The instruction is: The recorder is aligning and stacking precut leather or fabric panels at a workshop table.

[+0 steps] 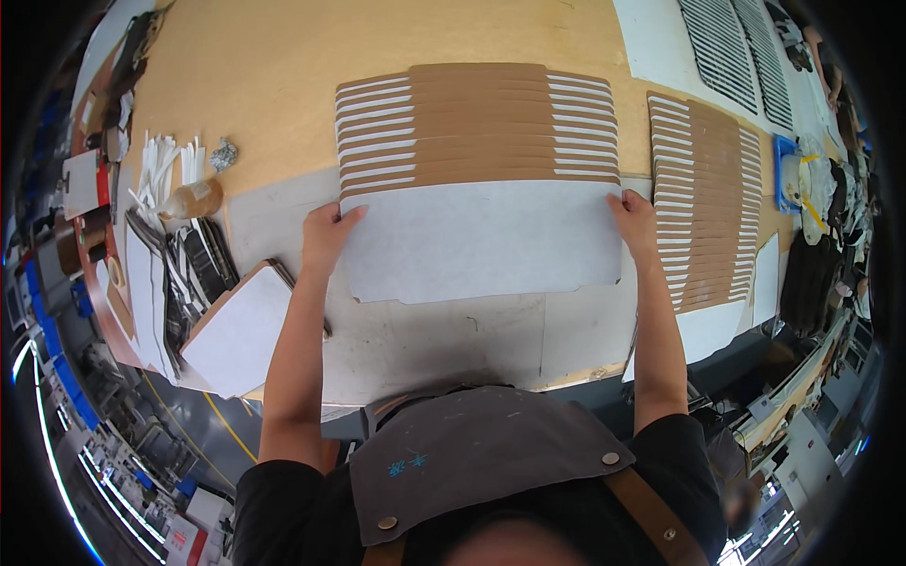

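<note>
Alignment appears to be the critical point of this step. The white-faced rectangular card-like panel (481, 245) is at the near end of a fanned row of brown card-like panels with white end strips (481, 123), midway along the tan worktop (283, 75). Its near edge runs roughly parallel to the worktop's near edge.

Grip: the left hand (330, 234) pinches the panel's left side close to its far corner, thumb on the white face. The right hand (634, 224) pinches the right side in the same way. The remaining fingers are curled and mostly hidden; how far they reach underneath cannot be told.

Recommended practice:
1. Apply light, equal pressure at both sides; a thin panel would probably bow or crease.
2. Use the row's side edges as guides, checking left and right together.
3. Check that the exposed bands are even across the width; a slant would likely carry through the row.
4. Maintain clearance for the right hand: a second fanned brown-and-white row (713, 217) lies just beside it, toward the worktop's right edge.
</note>
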{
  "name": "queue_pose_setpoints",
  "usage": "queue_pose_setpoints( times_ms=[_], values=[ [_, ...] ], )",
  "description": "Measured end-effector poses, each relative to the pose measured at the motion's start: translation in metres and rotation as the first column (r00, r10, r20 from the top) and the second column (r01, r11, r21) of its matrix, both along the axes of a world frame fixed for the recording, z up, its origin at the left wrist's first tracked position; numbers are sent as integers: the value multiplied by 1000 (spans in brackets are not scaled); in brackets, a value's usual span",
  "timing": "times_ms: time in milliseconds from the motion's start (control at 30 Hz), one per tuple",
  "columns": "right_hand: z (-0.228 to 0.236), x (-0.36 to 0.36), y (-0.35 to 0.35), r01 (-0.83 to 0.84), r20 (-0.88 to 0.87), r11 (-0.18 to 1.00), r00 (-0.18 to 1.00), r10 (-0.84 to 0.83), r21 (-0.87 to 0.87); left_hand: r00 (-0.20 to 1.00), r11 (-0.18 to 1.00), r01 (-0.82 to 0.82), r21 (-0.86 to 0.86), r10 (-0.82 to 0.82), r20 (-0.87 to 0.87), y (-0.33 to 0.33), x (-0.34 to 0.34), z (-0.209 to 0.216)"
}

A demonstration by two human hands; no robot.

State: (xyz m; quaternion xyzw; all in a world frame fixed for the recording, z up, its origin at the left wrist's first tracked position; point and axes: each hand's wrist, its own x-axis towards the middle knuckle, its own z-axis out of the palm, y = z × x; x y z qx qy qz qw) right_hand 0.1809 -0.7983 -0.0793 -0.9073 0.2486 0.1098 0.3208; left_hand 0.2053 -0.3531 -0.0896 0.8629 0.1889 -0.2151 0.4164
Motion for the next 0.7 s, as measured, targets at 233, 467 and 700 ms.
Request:
queue_pose_setpoints(
  times_ms=[233, 467, 700],
  values=[
    [-4, -2, -8, 12, -6, 1000, 1000, -12, -16, 998, 997, -62, -49, 60, -30, -8, 0, 7],
    [-9, -1, -8, 87, -21, 996, 996, -87, -6, 999, 996, -40, -74, 38, -35, -9, 2, 8],
    [-7, 1, -8, 31, -57, 995, 998, -37, -98, 999, 999, 3, 33, -2, -50, -9, 5, 8]
  ],
)
